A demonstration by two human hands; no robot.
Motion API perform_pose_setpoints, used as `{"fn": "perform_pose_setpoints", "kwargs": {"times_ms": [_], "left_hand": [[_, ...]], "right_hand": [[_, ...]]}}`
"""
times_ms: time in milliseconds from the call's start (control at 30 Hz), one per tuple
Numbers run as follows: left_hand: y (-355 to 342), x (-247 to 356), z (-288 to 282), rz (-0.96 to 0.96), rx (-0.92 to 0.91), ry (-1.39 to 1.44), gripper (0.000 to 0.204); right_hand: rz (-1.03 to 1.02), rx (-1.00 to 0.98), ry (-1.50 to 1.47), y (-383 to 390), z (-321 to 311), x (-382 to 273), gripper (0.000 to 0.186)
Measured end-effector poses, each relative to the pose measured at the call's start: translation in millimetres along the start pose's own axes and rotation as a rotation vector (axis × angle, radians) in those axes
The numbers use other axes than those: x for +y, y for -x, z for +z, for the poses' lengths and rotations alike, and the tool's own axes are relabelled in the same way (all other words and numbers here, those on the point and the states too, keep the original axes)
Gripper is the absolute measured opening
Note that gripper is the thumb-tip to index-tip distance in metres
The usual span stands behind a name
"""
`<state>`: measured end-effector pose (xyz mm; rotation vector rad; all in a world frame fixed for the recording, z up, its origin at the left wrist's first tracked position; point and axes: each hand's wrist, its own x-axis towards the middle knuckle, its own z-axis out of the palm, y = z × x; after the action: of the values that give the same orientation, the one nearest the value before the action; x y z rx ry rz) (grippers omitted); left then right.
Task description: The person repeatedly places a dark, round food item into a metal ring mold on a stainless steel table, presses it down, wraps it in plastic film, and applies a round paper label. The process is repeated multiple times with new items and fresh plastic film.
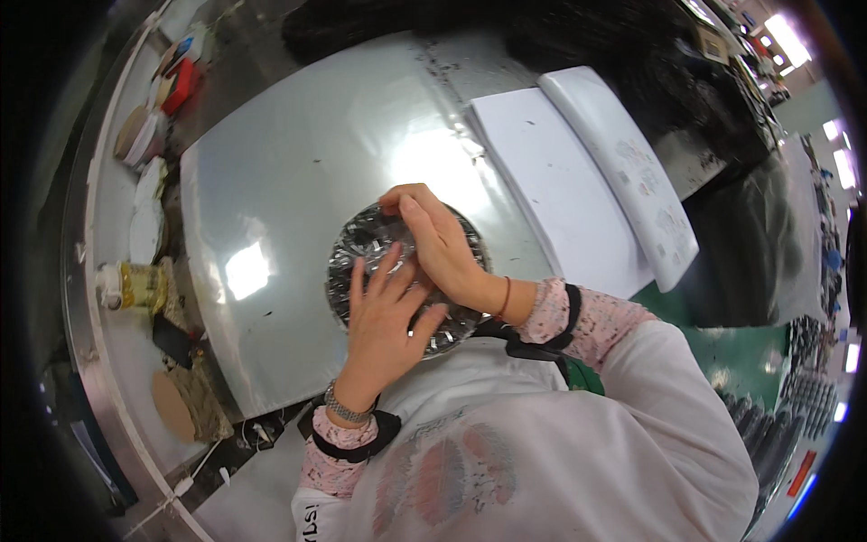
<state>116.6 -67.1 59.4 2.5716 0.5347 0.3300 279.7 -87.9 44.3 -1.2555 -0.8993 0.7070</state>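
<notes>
Left hand (384,312): palm down, fingers spread across a round piece under dark, glossy covering (366,237), which lies directly beneath both hands. Right hand (438,239): cupped at the far rim, fingers together; from where one stands, whether it pinches anything cannot be told. Sound practice, one judges, is even, light pressure: left palm steadying, right fingers following the rim. Surroundings: well left of the hands, a yellow bottle (143,287) beyond the edge of the pale surface (289,172); right of them, white sheets (560,181) and a clear packet (632,172), likely to crowd the right sleeve (596,325).
</notes>
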Motion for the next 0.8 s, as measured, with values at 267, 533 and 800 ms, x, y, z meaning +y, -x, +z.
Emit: {"fn": "perform_pose_setpoints", "kwargs": {"times_ms": [267,533,800], "left_hand": [[-4,11,2,-0.020,0.006,-0.099,0.040],[-3,10,1,-0.009,-0.026,-0.111,0.041],[-4,11,0,-0.012,-0.030,-0.102,0.042]], "right_hand": [[-0.290,0.361,0.820,1,-229,-12,0.026],[-0.292,0.265,1.960,63,-353,64,0.046],[-0.319,0.022,2.185,56,-366,52,0.043]]}}
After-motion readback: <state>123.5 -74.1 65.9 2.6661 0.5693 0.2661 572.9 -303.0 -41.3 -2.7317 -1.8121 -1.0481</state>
